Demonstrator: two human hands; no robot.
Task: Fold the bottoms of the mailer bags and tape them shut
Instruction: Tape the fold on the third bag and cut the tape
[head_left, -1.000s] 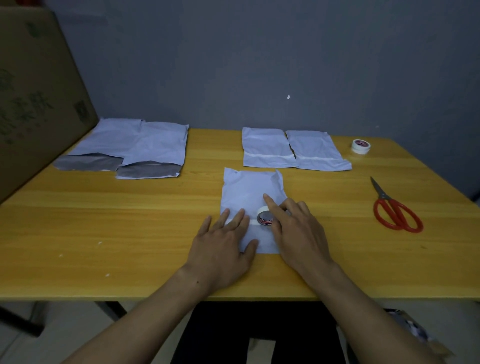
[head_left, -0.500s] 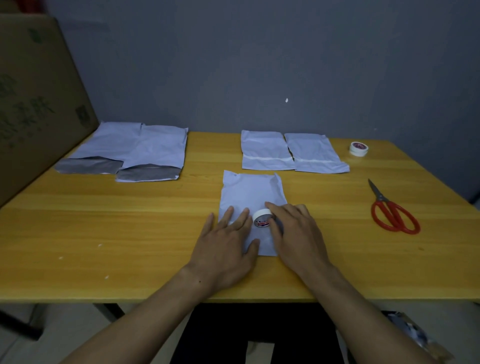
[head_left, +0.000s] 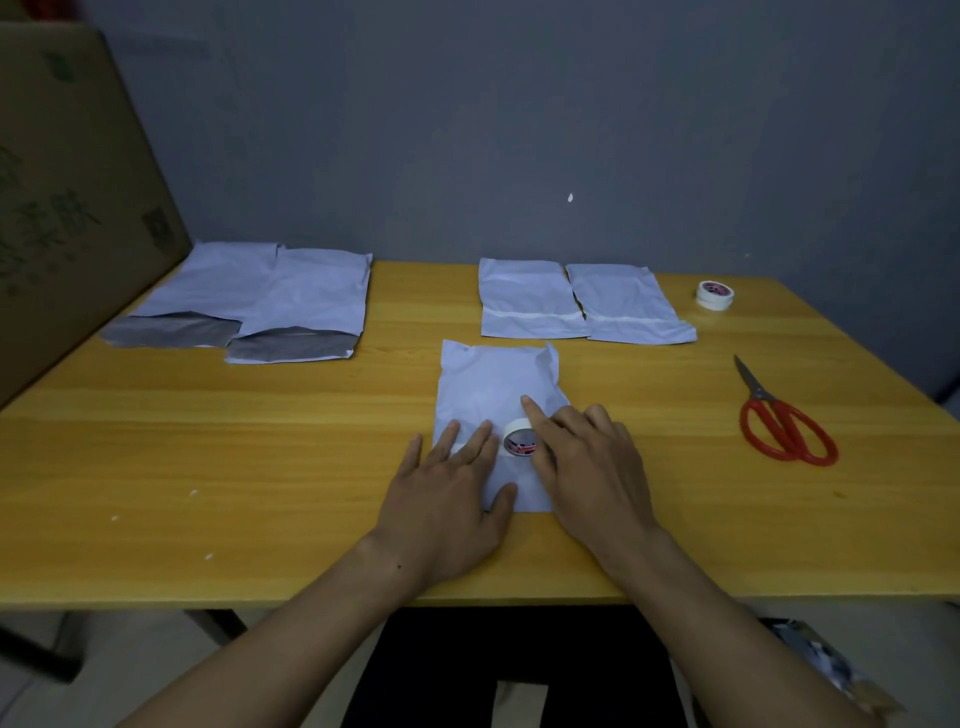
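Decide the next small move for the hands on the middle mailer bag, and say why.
Probably draw the tape roll rightward across the mailer bag to its right edge. The right hand holds the roll on the bag near its middle, and the left hand presses the bag flat beside it.

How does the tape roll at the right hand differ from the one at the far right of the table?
The near tape roll stands on edge, its hole toward the camera; the far tape roll lies flat. The near tape roll is on the mailer bag, held by the right hand; the far tape roll is on the bare table, untouched. Both are white with red print inside.
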